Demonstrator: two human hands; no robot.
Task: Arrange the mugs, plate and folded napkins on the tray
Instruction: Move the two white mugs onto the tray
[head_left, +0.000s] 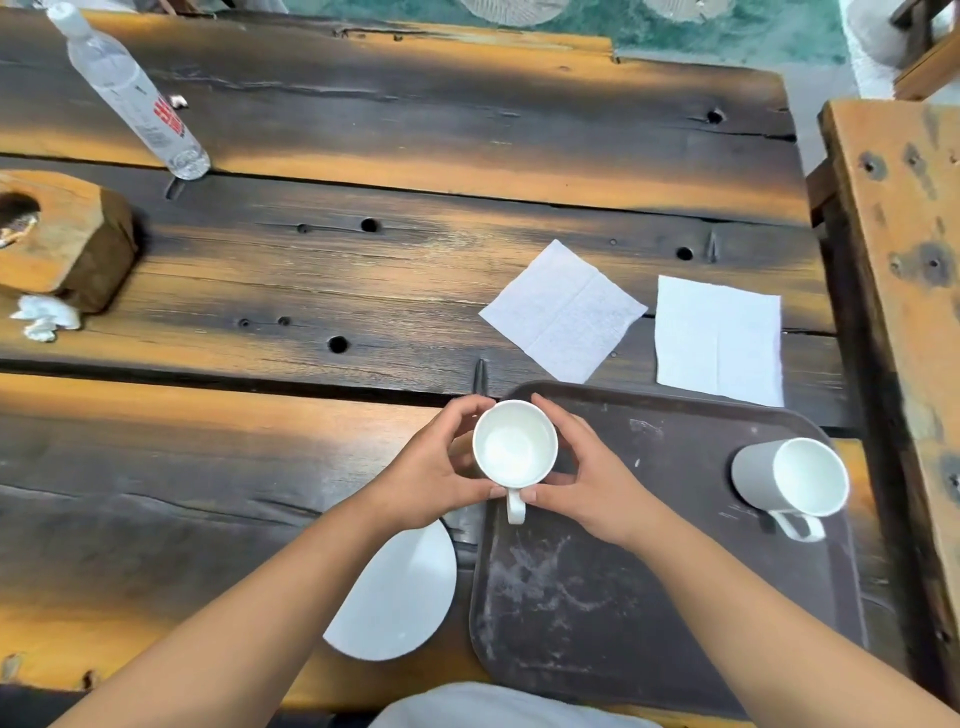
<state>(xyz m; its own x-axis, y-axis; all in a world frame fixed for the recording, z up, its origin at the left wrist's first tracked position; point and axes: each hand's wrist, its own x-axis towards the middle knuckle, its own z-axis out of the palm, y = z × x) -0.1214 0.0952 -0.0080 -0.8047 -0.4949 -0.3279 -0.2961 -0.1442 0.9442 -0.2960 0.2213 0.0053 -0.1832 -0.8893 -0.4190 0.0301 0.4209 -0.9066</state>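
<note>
Your left hand (436, 467) and right hand (587, 478) wrap their fingers (558, 415) around a white mug (514, 452) at the tray's (649, 597) far-left corner. Another mug (792, 478) stands at its right edge. The plate (400, 597) lies left of the tray; 2 napkins (563, 309) lie beyond it on the desk (260, 291).

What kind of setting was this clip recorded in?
Probably a rustic cafe or teahouse seating area, though a home patio is possible. The clues: a heavy, scorched plank table with a matching wooden bench beside it, a brown serving tray with white mugs, and paper napkins laid out.
</note>
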